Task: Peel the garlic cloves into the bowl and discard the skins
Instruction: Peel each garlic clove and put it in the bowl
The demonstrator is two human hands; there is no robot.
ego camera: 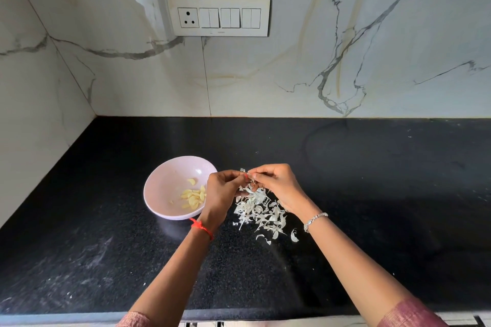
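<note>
Fingers curled, the left hand (pixel 223 188) and right hand (pixel 276 183) meet above the black surface (pixel 372 194). The pink bowl (pixel 164 167) at their 9 o'clock holds peeled cloves (pixel 194 196); the skins pile (pixel 263 212) lies at 6 o'clock. Both pinch one small garlic clove (pixel 246 174); if it slips, it may drop among the skins.

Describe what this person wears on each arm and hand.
The left hand and right hand are ungloved; no rings are visible. A knotted red thread circles the left wrist, a silvery linked bracelet the right. The left sleeve and right sleeve are dusty pink, textured fabric.
</note>
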